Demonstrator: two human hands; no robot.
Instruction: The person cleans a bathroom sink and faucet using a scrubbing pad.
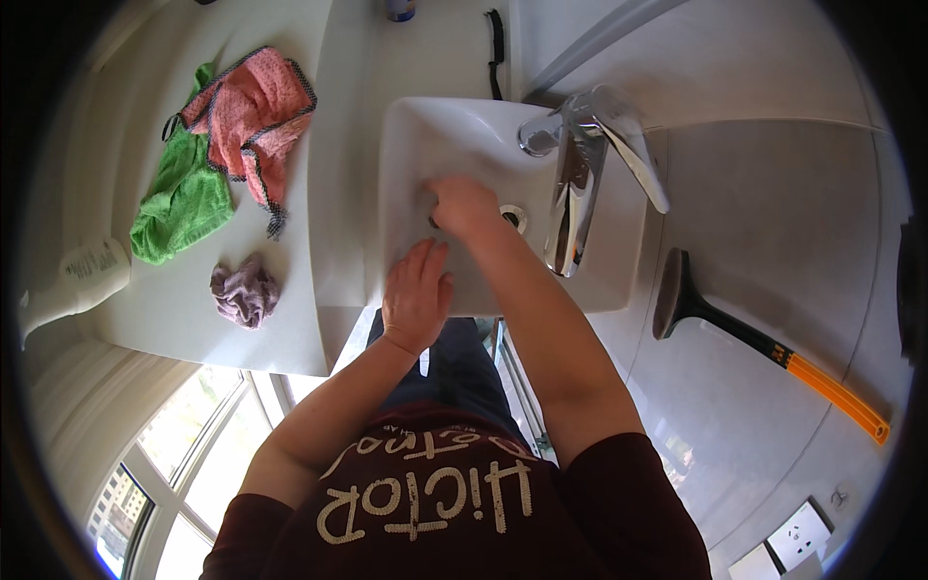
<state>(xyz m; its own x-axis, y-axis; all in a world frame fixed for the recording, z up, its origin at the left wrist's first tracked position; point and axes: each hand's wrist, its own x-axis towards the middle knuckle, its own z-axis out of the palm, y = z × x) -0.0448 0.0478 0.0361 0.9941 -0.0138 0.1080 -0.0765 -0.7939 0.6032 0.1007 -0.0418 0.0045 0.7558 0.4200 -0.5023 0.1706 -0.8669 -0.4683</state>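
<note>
My right hand (466,205) reaches down into the white sink (406,126) with its fingers curled in against the basin's left inner wall. What those fingers hold, if anything, is hidden. Just below them a small dark round spot (434,221) shows on the basin. The metal-ringed drain (516,217) is partly covered by my right wrist. My left hand (418,296) rests over the near left side of the sink, fingers stretched out and nothing in them. To the right of both hands, a chrome faucet (572,203) leans over the basin with its lever raised to the right.
On the left counter (280,290) lie a pink cloth (256,111), a green cloth (184,198) and a crumpled mauve cloth (245,292), near a white bottle (82,280). A thin black brush (496,53) lies behind the sink. An orange-handled tool (764,343) is at the right, above a socket (799,535).
</note>
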